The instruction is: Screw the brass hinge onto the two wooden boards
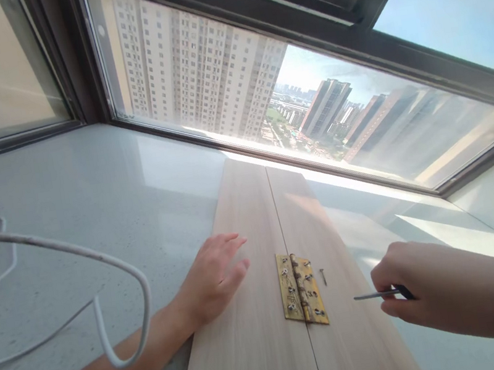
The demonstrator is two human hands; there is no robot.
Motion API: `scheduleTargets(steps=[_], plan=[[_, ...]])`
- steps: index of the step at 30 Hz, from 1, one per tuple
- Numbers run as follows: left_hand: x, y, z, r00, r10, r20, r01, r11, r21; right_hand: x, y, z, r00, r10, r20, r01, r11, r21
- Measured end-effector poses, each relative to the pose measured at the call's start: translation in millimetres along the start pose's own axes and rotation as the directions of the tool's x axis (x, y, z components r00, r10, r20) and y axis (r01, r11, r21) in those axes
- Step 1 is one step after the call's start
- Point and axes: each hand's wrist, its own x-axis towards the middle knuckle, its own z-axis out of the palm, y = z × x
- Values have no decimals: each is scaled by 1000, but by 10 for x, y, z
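Note:
Two pale wooden boards, a left board (252,334) and a right board (359,330), lie side by side with a narrow seam between them. A worn brass hinge (301,290) spans the seam, with several screws standing in its holes. One loose screw (323,277) lies on the right board just beside the hinge. My left hand (217,277) is over the left board's outer edge, fingers apart and holding nothing. Right of the boards, my right hand (406,285) is closed around a screwdriver (372,296); its thin metal shaft points left toward the hinge, its black handle mostly hidden.
The boards rest on a light speckled countertop (134,184). A white cable (113,262) loops up at the left, in front of my left forearm. Dark-framed windows (358,173) border the counter at the back, with tall buildings outside. Sunlight falls across the right side.

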Motion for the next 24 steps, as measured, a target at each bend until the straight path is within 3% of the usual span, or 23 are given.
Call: scheduleTargets(steps=[9, 24], plan=[[2, -27, 10, 1000, 10, -3, -10, 1000, 19, 256, 202, 530, 996, -67, -60, 73, 991, 112], [1, 11, -26, 1000, 27, -4, -27, 999, 37, 440, 171, 357, 993, -99, -67, 110, 978, 176]])
